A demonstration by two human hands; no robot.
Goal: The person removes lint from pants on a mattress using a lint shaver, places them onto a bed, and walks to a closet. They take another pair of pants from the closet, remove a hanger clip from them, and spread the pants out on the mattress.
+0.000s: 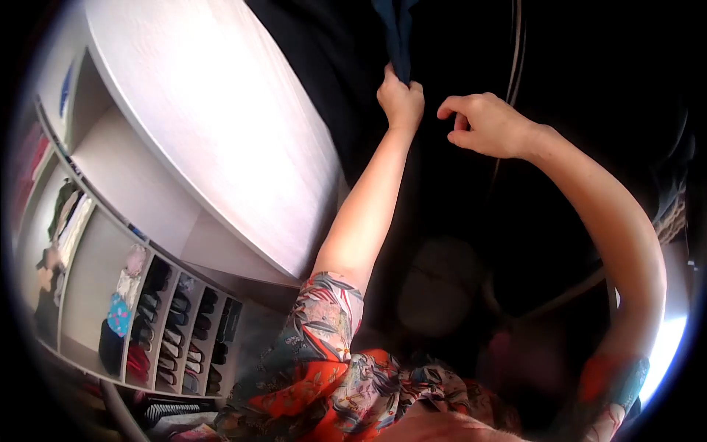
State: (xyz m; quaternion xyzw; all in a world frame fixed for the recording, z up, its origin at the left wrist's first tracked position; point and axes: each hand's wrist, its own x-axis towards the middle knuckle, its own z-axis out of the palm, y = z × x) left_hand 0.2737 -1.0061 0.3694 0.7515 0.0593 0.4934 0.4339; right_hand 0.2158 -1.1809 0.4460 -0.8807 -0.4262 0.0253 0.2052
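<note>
My left hand (402,102) reaches up at the top centre, its fingers wrapped round a narrow, bunched length of dark blue cloth (398,44). The cloth runs out of view at the top edge. Just to the right, apart from the cloth, is my right hand (489,124). Its fingers are loosely bent, with a gap between thumb and index finger, and nothing shows in them. Black fabric (324,66) hangs behind and left of my left hand. Deep shadow hides most of what lies behind both hands.
A large white panel (221,110) slants across the left, close to my left arm. Below it, a shelf unit (88,295) holds several pairs of shoes (173,335) and folded clothes. A thin pale cord (515,59) hangs near my right hand. Bright light enters at the lower right.
</note>
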